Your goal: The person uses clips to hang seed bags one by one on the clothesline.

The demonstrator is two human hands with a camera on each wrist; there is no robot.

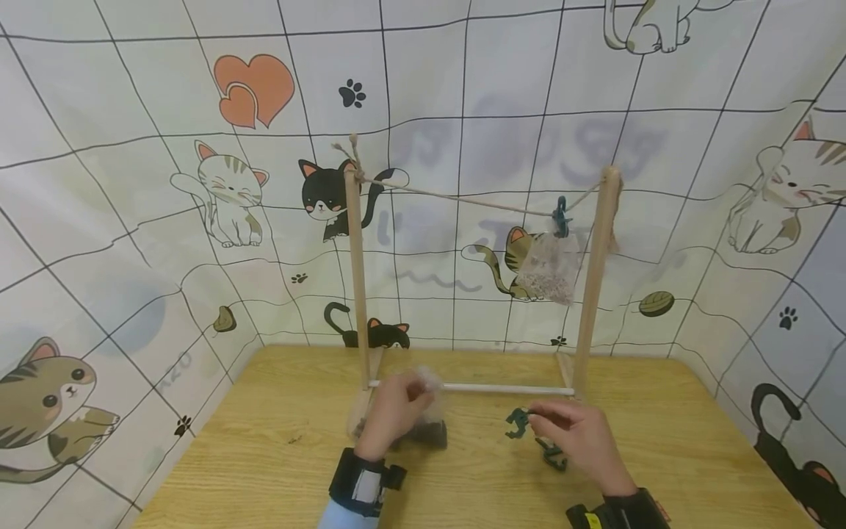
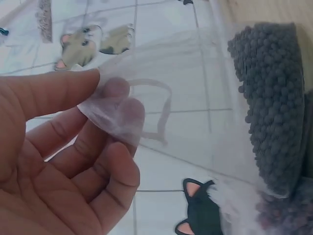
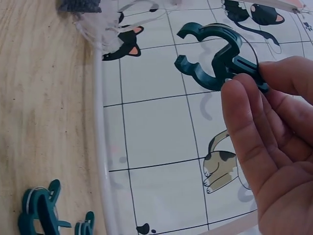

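My left hand (image 1: 394, 411) pinches the top edge of a sheer mesh bag (image 2: 195, 93) between thumb and fingertips. Dark grey beads (image 2: 271, 103) fill the bag's bottom. In my right hand (image 1: 576, 435) the handles of a dark green clothespin (image 3: 215, 58) are squeezed, so its jaws stand apart. Below that hand more green clothespins (image 1: 552, 455) lie on the table. A light mesh bag (image 1: 551, 272) with pale contents hangs from the rope (image 1: 456, 198), held by another green clothespin (image 1: 561, 217) near the right post.
Two wooden posts (image 1: 357, 272) carry the sagging rope, and a white rod (image 1: 502, 389) joins them low down. Another mesh bag (image 2: 288, 213) with reddish contents sits beside the dark-beaded one. Behind the wooden table (image 1: 291, 470) hangs a cat-print cloth (image 1: 423, 73).
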